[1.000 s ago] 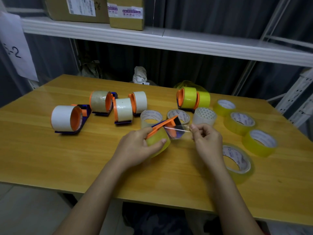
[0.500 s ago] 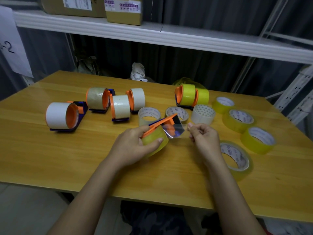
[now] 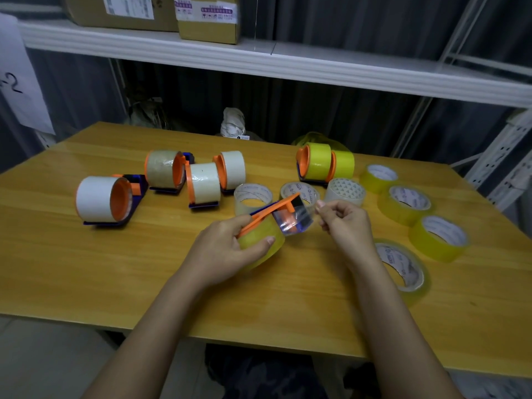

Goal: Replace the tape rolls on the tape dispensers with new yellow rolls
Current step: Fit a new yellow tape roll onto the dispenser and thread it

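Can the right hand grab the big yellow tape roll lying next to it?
Probably yes. The yellow roll lies flat beside the right hand with nothing between them, but that hand is pinching the tape end and must let go first.

The held dispenser (image 3: 276, 223) sits at mid-table (image 3: 86, 277), between the left hand (image 3: 221, 254) and right hand (image 3: 345, 226). Left of it stand four loaded dispensers (image 3: 201, 182); just behind it lie three loose rolls (image 3: 253, 197); farther behind stands a dispenser pair (image 3: 322, 164); right of it lie four spare rolls (image 3: 437, 237).
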Demonstrator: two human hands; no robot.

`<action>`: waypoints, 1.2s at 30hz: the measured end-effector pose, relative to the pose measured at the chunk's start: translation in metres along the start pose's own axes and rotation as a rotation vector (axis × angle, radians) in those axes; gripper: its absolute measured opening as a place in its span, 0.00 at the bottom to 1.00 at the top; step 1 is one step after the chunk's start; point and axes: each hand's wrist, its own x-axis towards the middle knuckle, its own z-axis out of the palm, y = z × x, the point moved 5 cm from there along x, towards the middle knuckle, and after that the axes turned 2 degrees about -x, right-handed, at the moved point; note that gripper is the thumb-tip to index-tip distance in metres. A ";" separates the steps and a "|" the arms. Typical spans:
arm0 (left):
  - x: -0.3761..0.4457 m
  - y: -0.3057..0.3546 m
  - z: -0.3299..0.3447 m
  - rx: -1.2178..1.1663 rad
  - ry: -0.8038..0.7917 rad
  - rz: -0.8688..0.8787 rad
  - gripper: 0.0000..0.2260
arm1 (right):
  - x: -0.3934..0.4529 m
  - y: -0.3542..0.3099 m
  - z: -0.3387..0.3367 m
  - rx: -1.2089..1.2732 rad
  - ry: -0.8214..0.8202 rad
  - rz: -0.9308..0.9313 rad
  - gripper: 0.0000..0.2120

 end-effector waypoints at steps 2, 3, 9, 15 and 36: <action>0.000 0.000 0.000 -0.013 -0.002 0.000 0.24 | 0.002 -0.001 0.001 0.000 -0.007 -0.008 0.11; 0.000 0.000 0.000 -0.019 -0.002 -0.002 0.24 | 0.003 -0.002 0.001 -0.006 -0.010 -0.017 0.11; -0.001 0.001 0.000 -0.024 -0.021 -0.009 0.21 | 0.009 -0.010 0.001 -0.054 -0.044 -0.087 0.10; -0.001 0.000 -0.001 -0.073 -0.029 -0.010 0.20 | 0.016 -0.019 0.008 -0.053 -0.065 -0.176 0.08; -0.003 -0.002 -0.006 -0.152 -0.023 0.003 0.19 | 0.019 -0.032 0.030 -0.030 0.002 -0.524 0.09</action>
